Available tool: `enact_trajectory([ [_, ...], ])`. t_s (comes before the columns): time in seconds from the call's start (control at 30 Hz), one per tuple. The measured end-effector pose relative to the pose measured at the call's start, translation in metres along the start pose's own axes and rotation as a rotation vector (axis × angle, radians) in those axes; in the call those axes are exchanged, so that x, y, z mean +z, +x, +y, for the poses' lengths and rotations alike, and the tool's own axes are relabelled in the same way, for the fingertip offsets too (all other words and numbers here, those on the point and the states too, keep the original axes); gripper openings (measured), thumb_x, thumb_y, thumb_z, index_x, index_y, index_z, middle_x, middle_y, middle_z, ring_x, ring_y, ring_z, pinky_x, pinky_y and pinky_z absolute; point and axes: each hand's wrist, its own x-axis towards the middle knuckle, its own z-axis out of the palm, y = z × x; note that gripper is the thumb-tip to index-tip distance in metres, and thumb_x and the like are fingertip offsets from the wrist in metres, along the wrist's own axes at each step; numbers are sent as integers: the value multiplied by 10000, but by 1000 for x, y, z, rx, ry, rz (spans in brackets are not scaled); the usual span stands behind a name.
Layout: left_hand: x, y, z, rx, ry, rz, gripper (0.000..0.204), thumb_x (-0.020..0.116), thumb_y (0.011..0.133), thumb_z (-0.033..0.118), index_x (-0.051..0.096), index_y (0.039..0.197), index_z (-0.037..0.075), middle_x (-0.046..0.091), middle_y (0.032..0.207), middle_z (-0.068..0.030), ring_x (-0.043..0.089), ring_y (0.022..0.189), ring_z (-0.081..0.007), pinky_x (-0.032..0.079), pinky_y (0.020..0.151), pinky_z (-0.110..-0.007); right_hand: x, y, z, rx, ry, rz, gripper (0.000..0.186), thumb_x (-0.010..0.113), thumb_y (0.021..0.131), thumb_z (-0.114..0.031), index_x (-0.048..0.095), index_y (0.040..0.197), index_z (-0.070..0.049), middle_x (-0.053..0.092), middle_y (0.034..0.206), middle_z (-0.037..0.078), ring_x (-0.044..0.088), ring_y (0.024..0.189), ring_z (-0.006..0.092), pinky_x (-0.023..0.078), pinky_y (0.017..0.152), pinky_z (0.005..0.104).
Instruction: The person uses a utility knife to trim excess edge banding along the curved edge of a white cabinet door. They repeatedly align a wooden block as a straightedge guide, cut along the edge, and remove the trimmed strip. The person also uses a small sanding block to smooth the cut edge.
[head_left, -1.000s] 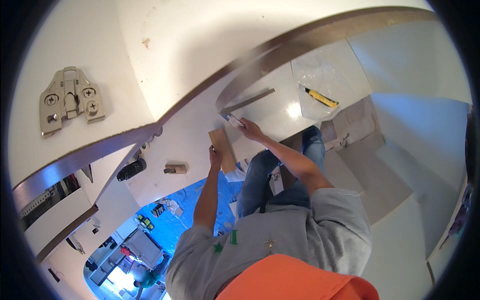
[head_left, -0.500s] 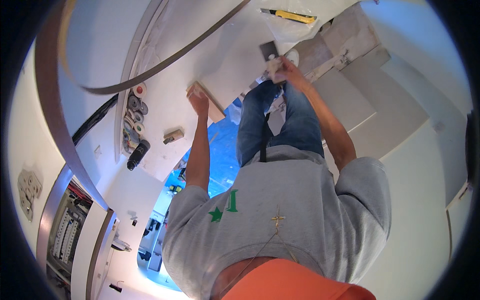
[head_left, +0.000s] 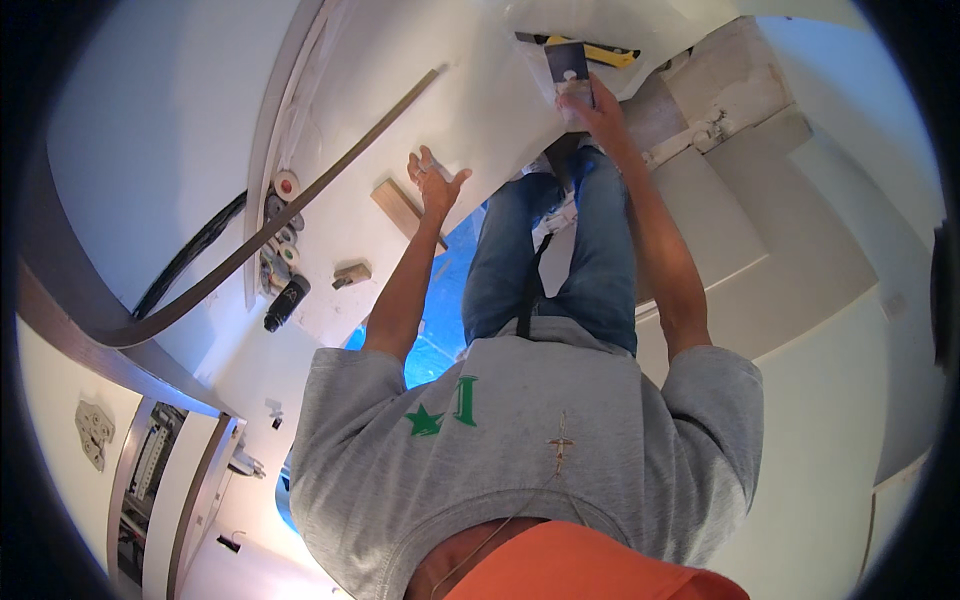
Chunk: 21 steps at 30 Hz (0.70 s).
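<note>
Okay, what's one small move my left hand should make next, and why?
Perhaps bring your left hand down onto the wooden block and grip it: that hand looks empty, its fingers spread, and the block lies right by it, while your right hand is occupied with a dark-faced flat piece.

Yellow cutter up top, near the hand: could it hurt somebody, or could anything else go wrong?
The yellow cutter looks close to the right hand, so a careless reach might mean a cut. The dark flat tool in that hand overlaps the cutter in this view and could knock it. The wooden block lies near the white surface's edge, beside the open left hand, so a bump might push it off.
</note>
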Motion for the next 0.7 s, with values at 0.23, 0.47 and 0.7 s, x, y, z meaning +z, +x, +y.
enact_trajectory([
  [0.23,0,1,-6,46,18,-27,1327,888,726,552,102,1609,-50,37,1583,-407,80,1498,-501,186,1199,-572,1,21,-12,-58,-66,96,512,813,897,-303,592,1266,-25,693,1035,42,656,927,112,536,811,277],
  [0.47,-5,3,-7,57,75,-75,1341,884,737,549,83,1595,-99,24,1581,-397,38,1507,-487,177,1206,-538,-8,33,-34,-291,165,246,736,801,912,-153,405,1526,-59,605,1060,86,600,886,126,516,736,278],
  [0.7,-10,-6,-1,-30,76,-82,1332,917,705,516,124,1597,-76,55,1585,-392,116,1496,-502,211,1206,-551,-20,44,-34,-398,126,371,738,798,896,-102,403,1519,-79,581,1101,68,591,974,161,505,792,301],
])
